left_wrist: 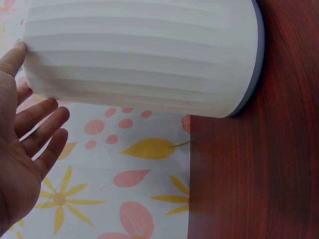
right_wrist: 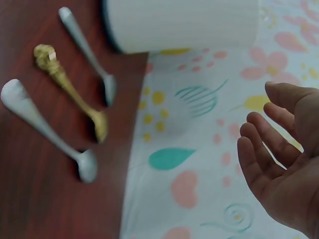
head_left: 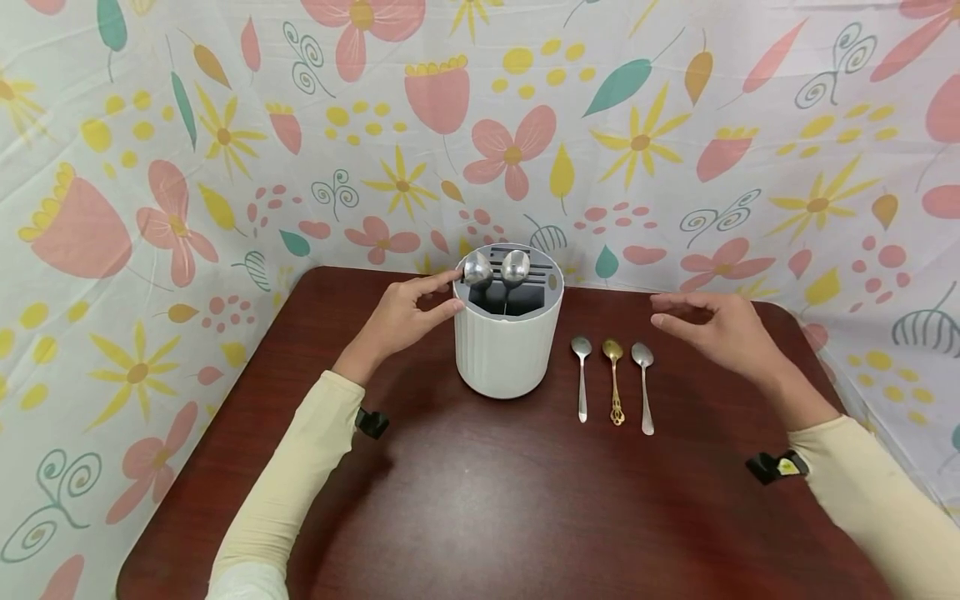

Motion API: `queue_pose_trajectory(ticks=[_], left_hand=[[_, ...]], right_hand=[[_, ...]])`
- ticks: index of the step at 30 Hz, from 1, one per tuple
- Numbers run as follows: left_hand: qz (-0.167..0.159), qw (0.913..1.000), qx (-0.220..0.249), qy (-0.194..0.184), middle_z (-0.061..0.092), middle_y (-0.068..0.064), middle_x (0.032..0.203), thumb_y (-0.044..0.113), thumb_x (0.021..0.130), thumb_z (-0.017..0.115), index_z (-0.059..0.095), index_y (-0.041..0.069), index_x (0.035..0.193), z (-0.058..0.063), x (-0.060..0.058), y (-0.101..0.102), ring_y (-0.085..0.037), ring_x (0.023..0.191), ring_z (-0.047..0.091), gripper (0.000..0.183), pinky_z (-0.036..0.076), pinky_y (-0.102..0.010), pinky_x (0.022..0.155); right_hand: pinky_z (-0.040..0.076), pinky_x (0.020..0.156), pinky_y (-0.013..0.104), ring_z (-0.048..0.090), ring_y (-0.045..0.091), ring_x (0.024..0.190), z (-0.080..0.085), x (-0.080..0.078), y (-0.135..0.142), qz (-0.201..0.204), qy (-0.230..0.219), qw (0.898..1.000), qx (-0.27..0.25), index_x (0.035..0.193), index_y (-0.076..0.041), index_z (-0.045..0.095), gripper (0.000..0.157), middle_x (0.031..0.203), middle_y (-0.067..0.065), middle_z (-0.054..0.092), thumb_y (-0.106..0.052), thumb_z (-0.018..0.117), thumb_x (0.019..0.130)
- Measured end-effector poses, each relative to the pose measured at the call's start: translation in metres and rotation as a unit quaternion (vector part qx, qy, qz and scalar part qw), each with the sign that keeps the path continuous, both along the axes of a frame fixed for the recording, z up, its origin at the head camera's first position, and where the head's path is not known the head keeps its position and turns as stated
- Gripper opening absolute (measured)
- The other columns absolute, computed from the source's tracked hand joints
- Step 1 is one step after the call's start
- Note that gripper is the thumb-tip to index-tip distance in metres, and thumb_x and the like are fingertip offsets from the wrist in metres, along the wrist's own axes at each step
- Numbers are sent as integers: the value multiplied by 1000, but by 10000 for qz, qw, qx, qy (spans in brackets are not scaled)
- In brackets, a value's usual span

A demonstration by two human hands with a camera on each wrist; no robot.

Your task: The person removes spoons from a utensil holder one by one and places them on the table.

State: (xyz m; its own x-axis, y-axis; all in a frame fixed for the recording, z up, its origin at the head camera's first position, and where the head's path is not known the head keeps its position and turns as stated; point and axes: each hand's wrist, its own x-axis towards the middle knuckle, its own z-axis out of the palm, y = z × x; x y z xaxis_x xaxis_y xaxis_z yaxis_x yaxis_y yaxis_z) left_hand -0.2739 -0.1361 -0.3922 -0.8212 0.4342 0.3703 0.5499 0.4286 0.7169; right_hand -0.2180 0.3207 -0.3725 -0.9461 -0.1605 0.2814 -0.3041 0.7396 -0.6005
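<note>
A white ribbed utensil holder [head_left: 504, 354] with a grey slotted top stands upright near the back of the table. Two silver spoons, a left one [head_left: 477, 268] and a right one [head_left: 516, 265], stick up from its large compartment, bowls uppermost. My left hand [head_left: 405, 312] touches the holder's left rim with thumb and fingertips, fingers mostly straight, as the left wrist view also shows. To the right my right hand [head_left: 716, 329] hovers with relaxed fingers and nothing in it. Nearest to it lie a silver spoon [head_left: 643, 375], a gold ornate spoon [head_left: 614, 375] and another silver spoon [head_left: 581, 375].
The dark red-brown wooden table [head_left: 465, 500] has rounded corners. Behind and beside it hangs a white cloth [head_left: 300, 108] printed with flowers and leaves, close to the table's back edge. Black straps are on both wrists.
</note>
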Motion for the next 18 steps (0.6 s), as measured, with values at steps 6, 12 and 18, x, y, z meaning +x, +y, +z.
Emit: queue_pose_trajectory(ticks=[6, 12, 18], left_hand=[[20, 10000, -13, 1, 65, 0, 138, 43, 96, 72, 61, 23, 145, 1, -1, 0, -24, 121, 62, 54, 49, -51, 101], [21, 10000, -6, 6, 67, -1, 136, 45, 96, 72, 61, 23, 144, 0, -1, -1, -28, 120, 63, 54, 50, -49, 100], [-20, 10000, 45, 0, 66, -1, 138, 45, 95, 72, 62, 22, 144, -2, -1, 0, -30, 121, 63, 55, 50, -50, 100]], right_hand=[[48, 67, 13, 67, -4, 85, 22, 2, -22, 45, 131, 9997, -206, 117, -27, 79, 26, 105, -4, 78, -32, 79, 92], [50, 71, 10, 69, -1, 84, 33, -6, -45, 245, 349, 9981, -444, 115, -23, 80, 25, 105, 0, 77, -28, 81, 91], [53, 74, 12, 68, 3, 81, 40, -20, -71, 512, 376, 9952, -750, 112, -19, 81, 24, 93, -1, 76, -23, 83, 89]])
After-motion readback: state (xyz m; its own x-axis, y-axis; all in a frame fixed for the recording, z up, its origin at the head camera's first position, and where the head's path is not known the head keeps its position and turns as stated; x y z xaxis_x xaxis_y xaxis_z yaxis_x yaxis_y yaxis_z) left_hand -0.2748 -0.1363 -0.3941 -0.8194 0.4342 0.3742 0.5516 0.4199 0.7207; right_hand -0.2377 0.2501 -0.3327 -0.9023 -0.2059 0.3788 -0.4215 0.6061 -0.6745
